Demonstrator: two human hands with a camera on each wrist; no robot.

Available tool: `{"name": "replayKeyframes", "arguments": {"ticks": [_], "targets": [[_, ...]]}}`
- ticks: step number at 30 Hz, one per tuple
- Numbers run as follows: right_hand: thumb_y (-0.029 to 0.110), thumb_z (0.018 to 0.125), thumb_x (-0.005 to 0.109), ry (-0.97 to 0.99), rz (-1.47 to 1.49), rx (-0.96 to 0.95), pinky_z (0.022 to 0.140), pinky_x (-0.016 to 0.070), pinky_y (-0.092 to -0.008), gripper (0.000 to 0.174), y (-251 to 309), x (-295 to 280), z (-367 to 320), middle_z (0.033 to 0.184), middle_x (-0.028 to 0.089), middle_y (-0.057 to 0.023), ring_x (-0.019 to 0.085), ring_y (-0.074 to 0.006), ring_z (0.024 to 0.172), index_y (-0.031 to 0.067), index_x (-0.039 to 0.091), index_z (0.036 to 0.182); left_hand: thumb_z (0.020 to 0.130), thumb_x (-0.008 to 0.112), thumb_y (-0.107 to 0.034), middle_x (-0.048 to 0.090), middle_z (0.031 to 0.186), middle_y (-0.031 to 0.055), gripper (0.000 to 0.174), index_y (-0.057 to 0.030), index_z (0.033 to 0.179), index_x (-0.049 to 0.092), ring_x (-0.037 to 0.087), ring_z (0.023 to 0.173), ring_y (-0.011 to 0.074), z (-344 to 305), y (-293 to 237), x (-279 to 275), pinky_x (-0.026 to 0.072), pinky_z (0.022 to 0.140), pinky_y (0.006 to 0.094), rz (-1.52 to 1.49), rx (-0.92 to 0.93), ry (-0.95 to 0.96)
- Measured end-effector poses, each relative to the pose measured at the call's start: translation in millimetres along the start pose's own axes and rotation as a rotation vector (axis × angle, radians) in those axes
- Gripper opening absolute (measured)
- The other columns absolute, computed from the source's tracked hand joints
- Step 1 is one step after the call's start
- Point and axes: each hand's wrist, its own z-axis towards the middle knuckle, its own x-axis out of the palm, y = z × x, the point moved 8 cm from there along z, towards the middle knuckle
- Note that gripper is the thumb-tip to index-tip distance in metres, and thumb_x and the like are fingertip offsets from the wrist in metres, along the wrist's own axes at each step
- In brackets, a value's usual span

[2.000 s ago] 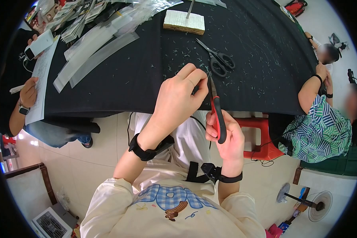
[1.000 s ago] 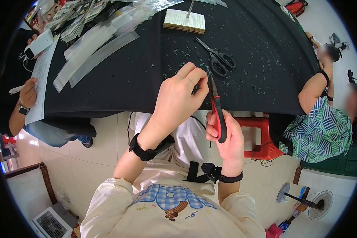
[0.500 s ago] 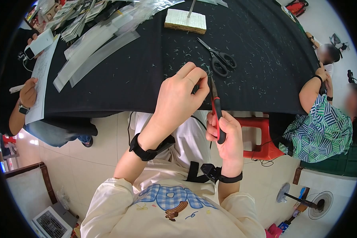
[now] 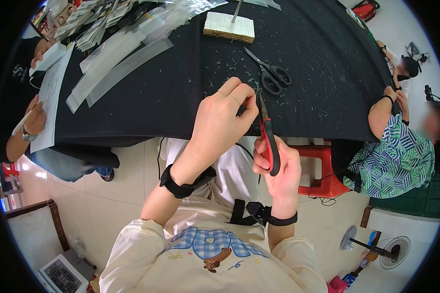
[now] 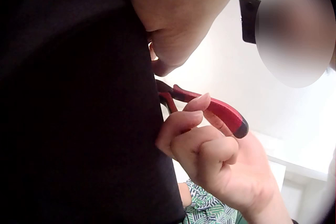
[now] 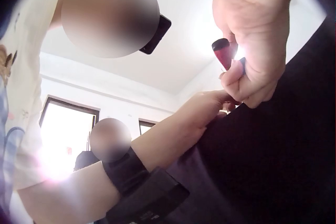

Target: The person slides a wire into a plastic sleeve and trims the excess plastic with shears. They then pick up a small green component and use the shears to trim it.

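My right hand [image 4: 284, 168] grips red-and-black handled pliers [image 4: 274, 156], their metal tips pointing away over the table's near edge. In the left wrist view the pliers [image 5: 226, 115] have their handles spread, with the right hand [image 5: 210, 155] curled around them. My left hand [image 4: 222, 115] has its fingers bent down, pinching beside the plier tips. A tiny greenish strand shows there, the rest hidden behind the fingers. In the right wrist view the red handle [image 6: 223, 53] shows beside the right hand [image 6: 257, 40]. Black-handled scissors [image 4: 265, 66] lie just beyond, partly spread.
Green clippings [image 4: 322, 78] litter the black tablecloth [image 4: 171, 117]. A white-topped block [image 4: 227, 25] with an upright metal rod stands behind the scissors. Clear plastic sleeves [image 4: 127, 71] lie left. One person writes on paper [image 4: 54, 107] at left; others sit at right by a red stool [image 4: 322, 171].
My right thumb has lifted back off the handle it pressed half a second ago, and the plier handle has swung slightly right. My left hand stays in place. The person at left has shifted both hands.
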Motion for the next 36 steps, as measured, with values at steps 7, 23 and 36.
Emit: {"name": "replayKeyframes", "arguments": {"ticks": [7, 23, 36], "targets": [[0.012, 0.082, 0.038, 0.077, 0.063, -0.010, 0.051, 0.0294, -0.0231, 0.019, -3, -1, 1, 0.082, 0.045, -0.0052, 0.038, -0.0082, 0.059, -0.0023, 0.049, 0.087, 0.074, 0.062, 0.001, 0.050, 0.066, 0.0040, 0.004, -0.0003, 0.078, 0.060, 0.044, 0.046, 0.0113, 0, -1, 0, 0.0340, 0.042, 0.0241, -0.002, 0.006, -0.005], [0.015, 0.089, 0.044, 0.070, 0.010, -0.043, 0.050, 0.0293, -0.0224, 0.018, 6, 4, -3, 0.080, 0.046, -0.0031, 0.038, -0.0067, 0.059, -0.0027, 0.050, 0.090, 0.075, 0.062, 0.000, 0.051, 0.066, 0.0042, 0.004, -0.0007, 0.078, 0.060, 0.045, 0.045, 0.0122, 0, -1, 0, 0.0346, 0.042, 0.0249, 0.010, 0.006, 0.000], [0.013, 0.087, 0.042, 0.105, -0.001, -0.023, 0.052, 0.0308, -0.0223, 0.018, 3, 6, -1, 0.077, 0.046, -0.0024, 0.039, -0.0063, 0.061, -0.0021, 0.049, 0.091, 0.075, 0.062, 0.001, 0.053, 0.067, 0.0053, 0.004, -0.0002, 0.079, 0.060, 0.049, 0.048, 0.0143, 0, -2, 1, 0.0372, 0.043, 0.0254, 0.014, 0.028, 0.006]]}}
